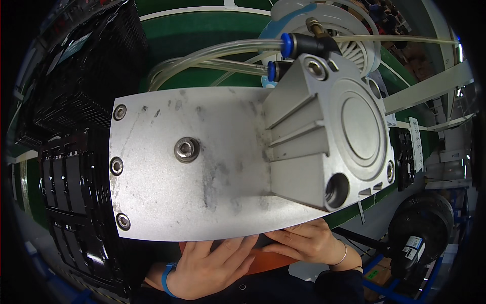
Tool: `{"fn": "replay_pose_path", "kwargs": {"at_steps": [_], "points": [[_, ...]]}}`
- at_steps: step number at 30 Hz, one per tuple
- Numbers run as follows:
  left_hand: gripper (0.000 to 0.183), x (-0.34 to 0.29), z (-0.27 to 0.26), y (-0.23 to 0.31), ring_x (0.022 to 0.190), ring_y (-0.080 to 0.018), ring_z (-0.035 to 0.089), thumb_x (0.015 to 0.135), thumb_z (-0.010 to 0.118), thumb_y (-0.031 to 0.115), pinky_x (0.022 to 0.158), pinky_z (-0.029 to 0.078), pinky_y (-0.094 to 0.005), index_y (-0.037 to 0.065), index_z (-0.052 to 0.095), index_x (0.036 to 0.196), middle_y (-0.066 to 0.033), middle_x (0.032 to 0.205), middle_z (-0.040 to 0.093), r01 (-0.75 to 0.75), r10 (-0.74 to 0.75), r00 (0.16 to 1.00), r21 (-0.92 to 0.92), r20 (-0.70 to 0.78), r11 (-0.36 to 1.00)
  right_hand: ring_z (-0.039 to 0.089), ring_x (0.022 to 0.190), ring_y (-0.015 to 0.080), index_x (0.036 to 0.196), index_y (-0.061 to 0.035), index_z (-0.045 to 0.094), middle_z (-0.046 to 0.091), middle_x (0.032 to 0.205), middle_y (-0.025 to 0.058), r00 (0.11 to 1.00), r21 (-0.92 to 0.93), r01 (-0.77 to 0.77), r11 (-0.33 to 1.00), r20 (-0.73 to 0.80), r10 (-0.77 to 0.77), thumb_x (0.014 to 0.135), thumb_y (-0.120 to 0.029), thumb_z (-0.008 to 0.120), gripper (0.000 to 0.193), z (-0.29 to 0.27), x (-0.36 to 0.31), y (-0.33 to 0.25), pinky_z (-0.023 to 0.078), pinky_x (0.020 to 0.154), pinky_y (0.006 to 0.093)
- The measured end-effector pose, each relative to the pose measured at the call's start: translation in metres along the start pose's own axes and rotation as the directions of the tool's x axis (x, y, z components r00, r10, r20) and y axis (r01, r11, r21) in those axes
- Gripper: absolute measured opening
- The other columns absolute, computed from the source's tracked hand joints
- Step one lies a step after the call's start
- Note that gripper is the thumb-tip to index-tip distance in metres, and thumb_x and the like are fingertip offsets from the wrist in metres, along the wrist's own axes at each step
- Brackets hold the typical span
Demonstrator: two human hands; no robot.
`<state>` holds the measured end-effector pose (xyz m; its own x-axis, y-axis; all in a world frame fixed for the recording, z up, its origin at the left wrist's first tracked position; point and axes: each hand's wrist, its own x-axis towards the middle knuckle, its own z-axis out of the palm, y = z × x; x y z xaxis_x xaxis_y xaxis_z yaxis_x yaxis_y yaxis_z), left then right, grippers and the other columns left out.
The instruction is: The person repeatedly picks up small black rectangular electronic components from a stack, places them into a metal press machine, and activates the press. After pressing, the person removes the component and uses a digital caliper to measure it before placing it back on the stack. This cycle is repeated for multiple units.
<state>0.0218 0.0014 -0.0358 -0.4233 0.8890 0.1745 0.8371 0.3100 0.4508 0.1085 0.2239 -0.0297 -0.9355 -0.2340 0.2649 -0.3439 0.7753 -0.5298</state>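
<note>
My left hand (pixel 212 266), with a blue band at the wrist, reaches forward under the near edge of a silver metal plate (pixel 157 192). Its fingers are bent close together and their tips are hidden by the plate. My right hand (pixel 309 240), wearing a thin bracelet, comes in from the right with fingers curled in and thumb toward the left hand. Whatever the fingers hold is out of sight below the plate. Between the hands lies a flat orange surface (pixel 268 261). A square air cylinder (pixel 349 126) stands on the plate's right part.
Clear air hoses (pixel 217 48) run from the cylinder's fittings. Stacks of black trays (pixel 66 182) stand on the left, on a green work surface (pixel 202 30). Behind the cylinder is a white and blue fan (pixel 354 50). A round black device (pixel 420 223) sits at the right.
</note>
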Motion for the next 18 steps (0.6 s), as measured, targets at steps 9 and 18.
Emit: {"fn": "replay_pose_path", "kwargs": {"at_steps": [9,18], "points": [[0.046,0.0014,-0.0013,0.0017,0.118,-0.0347,0.047,0.072,0.076,0.028,0.098,0.044,-0.0456,0.012,0.071,0.115,-0.0041,0.130,0.059,-0.002,0.002,1.000,0.018,-0.019,1.000,0.069,0.099,0.0245,0.112,-0.0004,0.069,0.068,0.115,0.0146,0.999,-0.012,-0.030,0.999,0.015,0.030,0.075,-0.021,0.081,0.043,-0.0006,-0.0010,-0.0034,0.057,0.081,0.0321],[0.049,0.0081,-0.0064,-0.0058,0.120,-0.0346,0.051,0.072,0.076,0.024,0.096,0.045,-0.0441,0.007,0.068,0.116,-0.0093,0.131,0.059,-0.052,0.043,0.996,-0.132,-0.073,0.990,0.057,0.123,0.0326,0.110,0.0011,0.069,0.062,0.126,0.0166,0.995,-0.009,-0.089,0.996,0.036,0.089,0.076,-0.018,0.079,0.040,-0.0006,-0.0003,-0.0094,0.048,0.103,0.0418]]}}
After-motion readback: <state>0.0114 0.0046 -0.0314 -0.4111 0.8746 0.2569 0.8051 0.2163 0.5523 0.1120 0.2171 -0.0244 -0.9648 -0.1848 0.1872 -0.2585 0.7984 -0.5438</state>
